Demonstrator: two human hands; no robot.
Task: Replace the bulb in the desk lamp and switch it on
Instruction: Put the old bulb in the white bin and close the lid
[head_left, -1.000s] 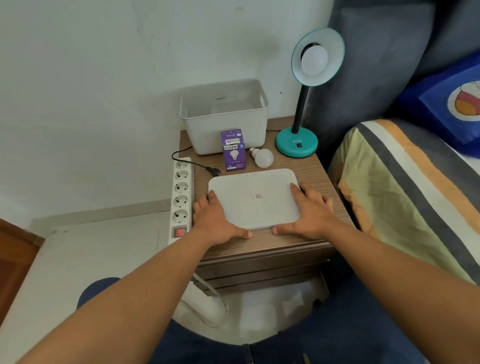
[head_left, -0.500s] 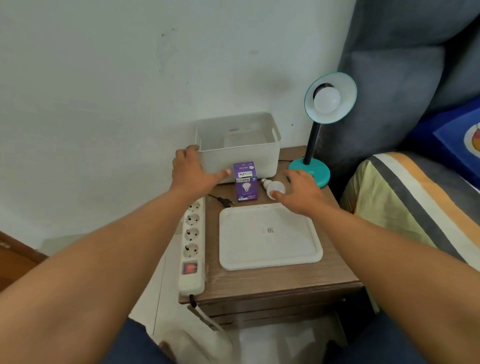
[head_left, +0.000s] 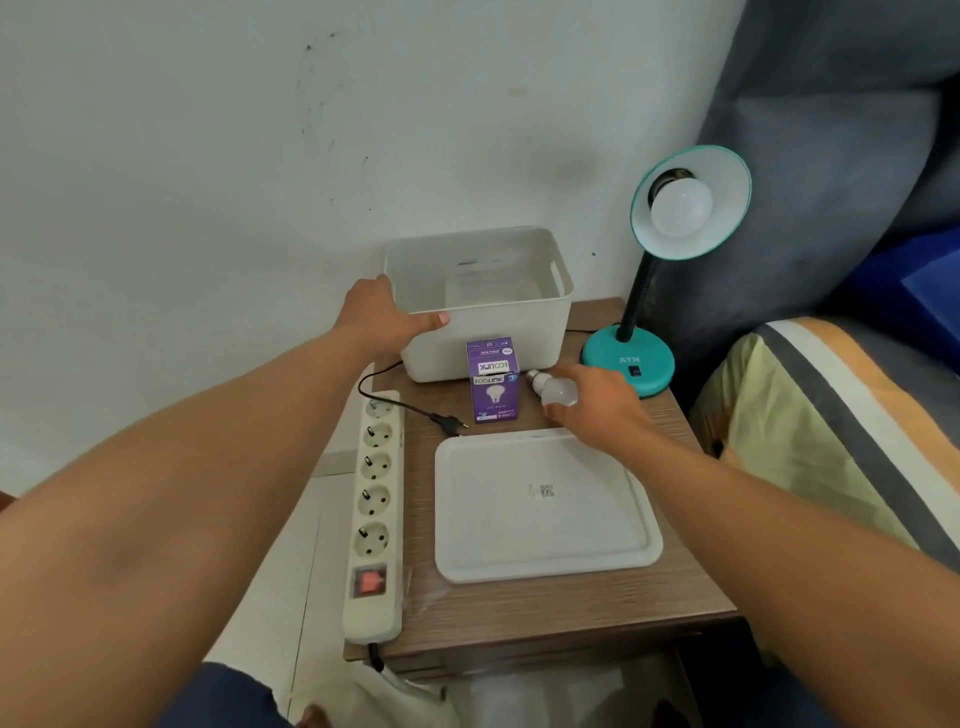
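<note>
A teal desk lamp (head_left: 628, 358) stands at the back right of the nightstand, with a white bulb (head_left: 680, 205) in its shade. Its black plug (head_left: 449, 422) lies loose on the wood, not in any socket. A spare white bulb (head_left: 558, 392) lies beside a purple bulb box (head_left: 493, 384). My right hand (head_left: 602, 410) is closed around the spare bulb, thumb and fingers on its globe. My left hand (head_left: 384, 317) grips the front left corner of the white bin (head_left: 540, 332).
A white tray (head_left: 540, 519) lies flat on the front of the wooden nightstand (head_left: 545, 608). A white power strip (head_left: 374, 509) with a red switch runs along the left edge. A striped bed cover (head_left: 831, 415) and a grey headboard close off the right side.
Both hands left the tray's front edge and moved back. The left one went to the bin's corner, the right one to the spare bulb, closing on it. The view shifted closer.
</note>
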